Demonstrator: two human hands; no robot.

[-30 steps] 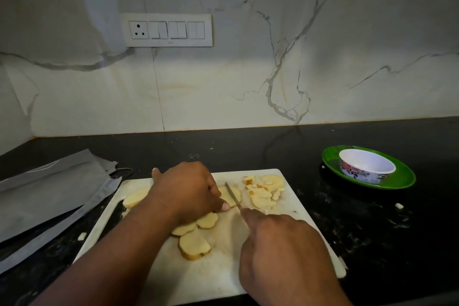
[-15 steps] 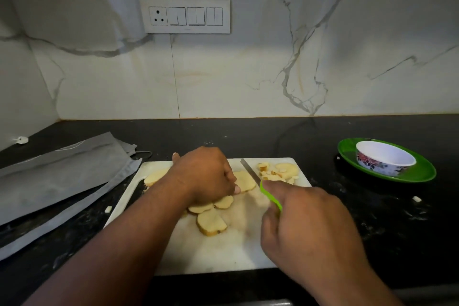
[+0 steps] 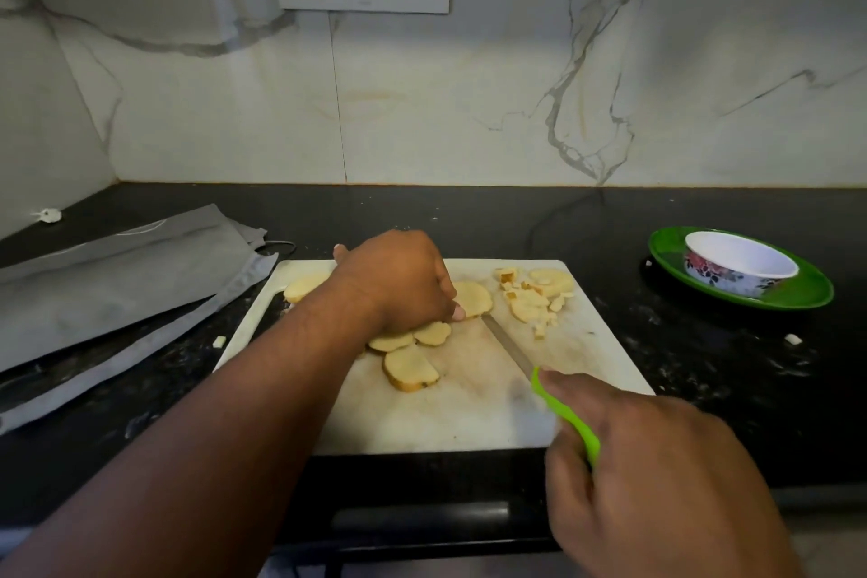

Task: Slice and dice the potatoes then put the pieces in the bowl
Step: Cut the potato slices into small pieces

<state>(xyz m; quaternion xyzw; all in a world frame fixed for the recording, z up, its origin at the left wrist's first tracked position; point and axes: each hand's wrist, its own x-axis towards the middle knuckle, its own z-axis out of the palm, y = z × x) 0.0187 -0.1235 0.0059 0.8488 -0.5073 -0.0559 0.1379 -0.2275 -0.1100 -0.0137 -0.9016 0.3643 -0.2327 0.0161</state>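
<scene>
My left hand (image 3: 399, 282) sits in the middle of the frame, curled down on a round potato slice (image 3: 471, 298). My fingertips (image 3: 457, 312) press its near edge flat on the white cutting board (image 3: 469, 404). My right hand (image 3: 657, 474), at the lower right, is wrapped tight around the green handle of the knife (image 3: 509, 350). The blade points up and left, and its tip lies just beside the slice I am holding.

More slices (image 3: 410, 366) lie under and below my left hand, and one more (image 3: 305, 286) peeks out to the left of it. A small heap of cut bits (image 3: 535, 296) sits at the upper right of the board, with some bigger chunks mixed in. The bowl (image 3: 741, 265) waits on a green plate (image 3: 807, 296) far over at the right of the frame, well apart from the board. It looks like nothing is in it yet.

I think I am about to cut this slice into strips, then little cubes. To do it well, I should tuck my fingertips back so my knuckles face the blade. The slice should lie flat so it cannot wobble. I should bring the knife straight down and make each cut about as wide as the others. The board looks a bit wet, so a slice could slip. I will push down firmly and go slow. A few bits (image 3: 793, 338) have landed on the black counter (image 3: 703, 366), so I should keep my cuts away from the board's edge.
</scene>
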